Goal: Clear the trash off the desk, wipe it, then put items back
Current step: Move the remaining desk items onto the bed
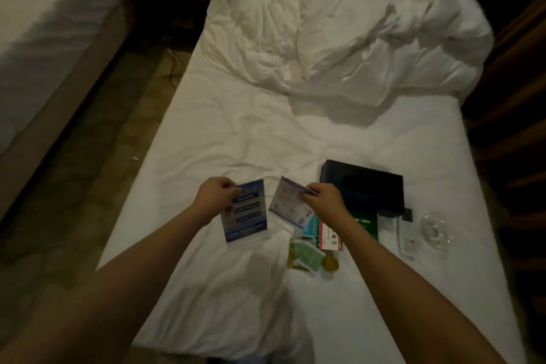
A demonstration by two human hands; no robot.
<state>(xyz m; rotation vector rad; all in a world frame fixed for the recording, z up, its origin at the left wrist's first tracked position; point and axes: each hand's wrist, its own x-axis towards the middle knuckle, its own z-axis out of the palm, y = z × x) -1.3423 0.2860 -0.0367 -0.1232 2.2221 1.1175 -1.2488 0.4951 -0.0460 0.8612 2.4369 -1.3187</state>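
Note:
I stand at the foot of a white bed. My left hand pinches the top edge of a blue printed card held above the sheet. My right hand pinches a lighter blue-and-white card by its upper right corner. Below my right forearm lies a small heap on the sheet: a red-and-white box, a green box, green sachets and a round yellow piece.
A black box lies on the bed right of my hand, with a clear glass dish and a small white card beside it. A crumpled duvet fills the far half. A second bed stands left across a floor strip.

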